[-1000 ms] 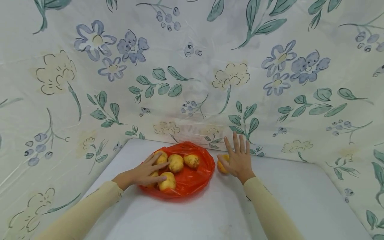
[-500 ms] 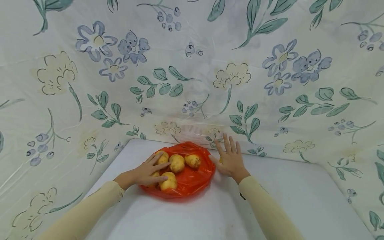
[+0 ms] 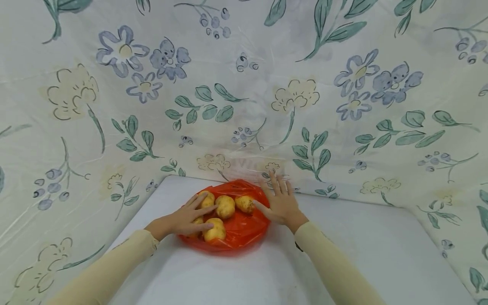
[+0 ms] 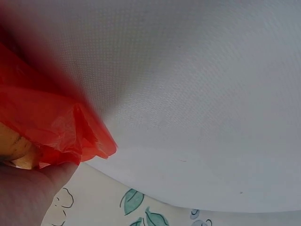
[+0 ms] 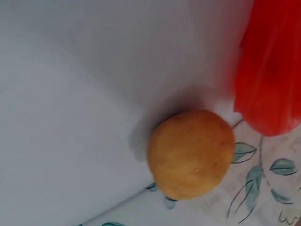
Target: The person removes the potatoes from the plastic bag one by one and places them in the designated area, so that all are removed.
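A red plastic bag [image 3: 244, 235] lies spread open on the white table, with several potatoes [image 3: 225, 207] inside it. My left hand [image 3: 183, 221] rests over the bag's left side, fingers spread across the potatoes there. In the left wrist view, that hand [image 4: 28, 193] touches the bag's edge [image 4: 56, 127]. My right hand [image 3: 283, 207] has its fingers spread at the bag's right rim, the thumb reaching toward the rightmost potato [image 3: 244, 204]. A single potato [image 5: 190, 154] sits outside the bag in the right wrist view; the right hand hides it in the head view.
The white table [image 3: 362, 250] extends to the right and front of the bag. A floral-print sheet [image 3: 244, 106] rises behind the table and along both sides. The table's back edge runs close behind the bag and the loose potato.
My right hand has moved left from beside the loose potato to the bag's right rim, covering that potato in the head view. The left hand has stayed in place over the bag.
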Tool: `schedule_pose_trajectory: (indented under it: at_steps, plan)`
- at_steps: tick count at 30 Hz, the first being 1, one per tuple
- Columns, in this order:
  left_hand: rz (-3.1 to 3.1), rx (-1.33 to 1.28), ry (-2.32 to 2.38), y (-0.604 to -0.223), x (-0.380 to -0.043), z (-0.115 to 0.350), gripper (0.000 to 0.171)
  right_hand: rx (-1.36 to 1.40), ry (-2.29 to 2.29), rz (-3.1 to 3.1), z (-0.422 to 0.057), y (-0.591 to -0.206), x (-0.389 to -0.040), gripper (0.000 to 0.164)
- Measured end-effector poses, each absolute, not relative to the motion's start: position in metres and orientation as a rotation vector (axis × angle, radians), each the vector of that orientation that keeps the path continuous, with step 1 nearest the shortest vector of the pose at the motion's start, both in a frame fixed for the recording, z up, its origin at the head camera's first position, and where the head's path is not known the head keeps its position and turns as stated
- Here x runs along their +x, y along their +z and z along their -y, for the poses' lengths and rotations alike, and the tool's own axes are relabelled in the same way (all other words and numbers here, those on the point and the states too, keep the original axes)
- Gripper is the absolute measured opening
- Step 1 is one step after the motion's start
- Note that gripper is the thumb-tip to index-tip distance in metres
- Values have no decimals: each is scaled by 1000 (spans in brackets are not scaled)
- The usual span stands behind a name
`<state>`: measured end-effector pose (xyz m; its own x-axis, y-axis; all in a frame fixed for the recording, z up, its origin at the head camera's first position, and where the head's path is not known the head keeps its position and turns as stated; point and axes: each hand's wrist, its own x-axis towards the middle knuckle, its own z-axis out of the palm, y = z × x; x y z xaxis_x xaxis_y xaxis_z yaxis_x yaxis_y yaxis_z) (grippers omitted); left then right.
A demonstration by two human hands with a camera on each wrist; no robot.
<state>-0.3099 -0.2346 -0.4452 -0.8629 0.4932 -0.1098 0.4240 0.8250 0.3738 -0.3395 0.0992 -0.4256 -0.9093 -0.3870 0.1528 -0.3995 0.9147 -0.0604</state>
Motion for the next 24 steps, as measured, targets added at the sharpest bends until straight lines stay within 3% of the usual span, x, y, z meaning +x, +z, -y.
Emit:
schedule_pose_trajectory:
  at_steps: [24]
  plan:
    - [-2818,724,492,-446,-310,235,73,926,154,3006,-46,-415,-322,80]
